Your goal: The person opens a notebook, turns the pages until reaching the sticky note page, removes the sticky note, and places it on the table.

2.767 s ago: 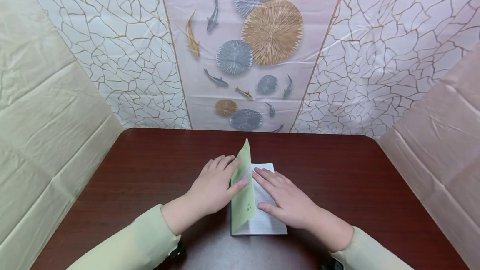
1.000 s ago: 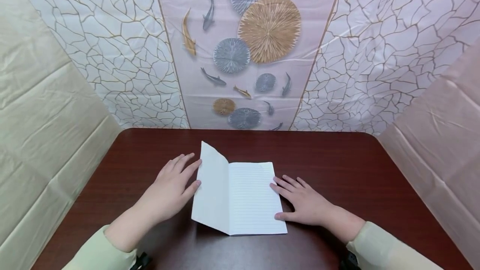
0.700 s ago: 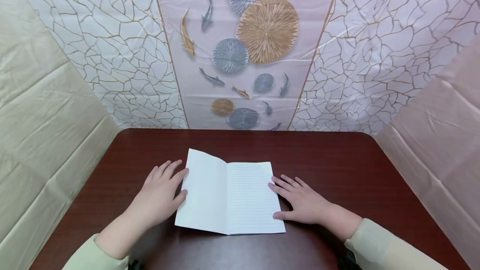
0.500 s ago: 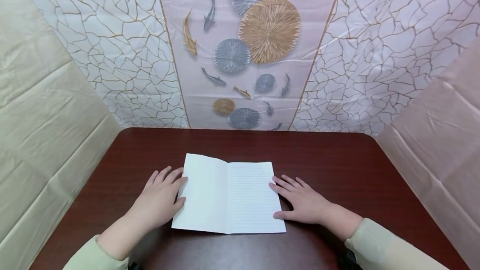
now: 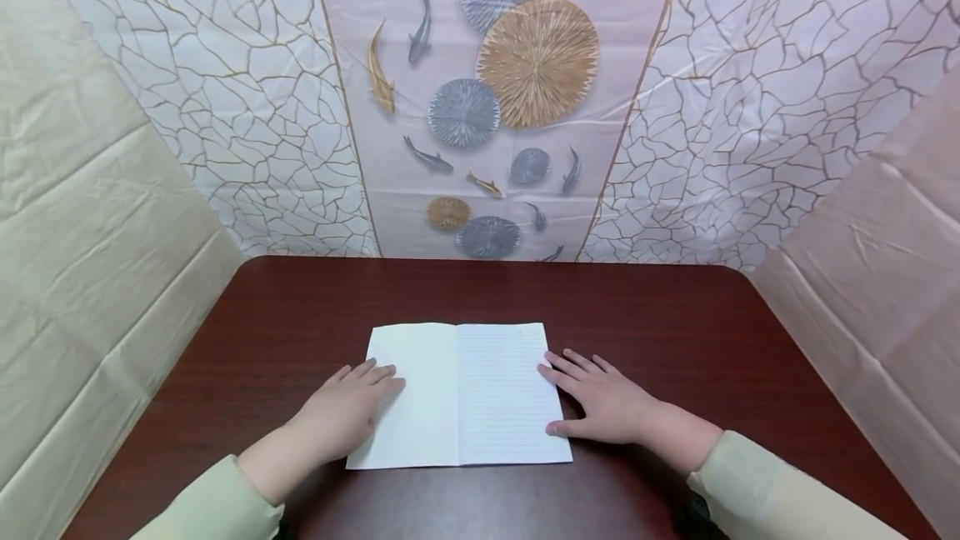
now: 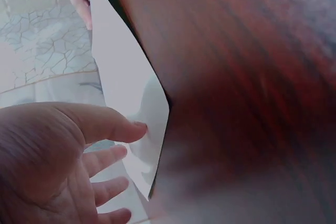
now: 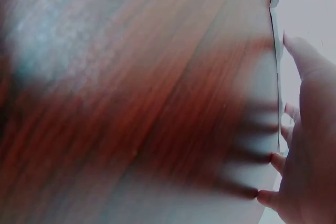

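Note:
A notebook (image 5: 501, 398) lies spread open on the table, a blank white side at left and a lined page at right. My left hand (image 5: 348, 407) rests on the outer part of the blank side, fingers extended; the left wrist view shows its thumb against the white sheet (image 6: 126, 72). On the lined page's right edge lie the thumb and some fingertips of my right hand (image 5: 607, 398), its fingers spread and straight. In the right wrist view that hand (image 7: 315, 124) stands along the notebook's edge. The green cover seen earlier is now underneath.
The dark reddish-brown table (image 5: 675, 323) reaches back to a patterned cloth backdrop (image 5: 480, 107) with fish and round motifs. Pale cloth walls (image 5: 90, 257) rise on the left and right sides.
The notebook's green cover has swung over to the left and flattened, baring the lined page. My left hand went left with it, then came back onto the blank side. My right hand shifted to the right edge.

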Tool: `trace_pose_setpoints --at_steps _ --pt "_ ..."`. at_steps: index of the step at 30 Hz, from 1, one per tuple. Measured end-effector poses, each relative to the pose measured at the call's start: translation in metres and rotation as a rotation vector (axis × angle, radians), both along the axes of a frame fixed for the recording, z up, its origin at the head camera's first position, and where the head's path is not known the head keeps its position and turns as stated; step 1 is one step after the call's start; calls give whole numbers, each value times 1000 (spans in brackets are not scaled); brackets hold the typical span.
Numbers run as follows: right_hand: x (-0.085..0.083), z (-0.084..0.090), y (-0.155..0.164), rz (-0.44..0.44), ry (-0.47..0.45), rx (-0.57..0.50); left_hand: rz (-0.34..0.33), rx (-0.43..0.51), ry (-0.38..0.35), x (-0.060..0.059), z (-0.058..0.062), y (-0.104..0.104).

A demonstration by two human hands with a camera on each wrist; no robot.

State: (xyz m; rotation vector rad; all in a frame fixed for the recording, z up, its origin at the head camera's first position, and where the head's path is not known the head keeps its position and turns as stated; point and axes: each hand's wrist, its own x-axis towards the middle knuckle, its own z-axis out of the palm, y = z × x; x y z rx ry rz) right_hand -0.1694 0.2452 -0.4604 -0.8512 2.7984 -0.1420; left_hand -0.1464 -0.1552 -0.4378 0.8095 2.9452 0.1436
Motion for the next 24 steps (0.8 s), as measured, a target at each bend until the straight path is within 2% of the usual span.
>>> trace_pose_setpoints --at_steps 5,14,17,24 --pt "1 0 0 -3 -1 1 16 -23 -36 -3 2 11" --pt "1 4 -2 1 -2 -4 63 -44 0 -9 0 30" --pt "1 5 -2 0 -5 1 38 -21 -5 -12 -1 39" --pt "2 4 -2 -5 -19 12 -74 1 -36 -11 -5 62"
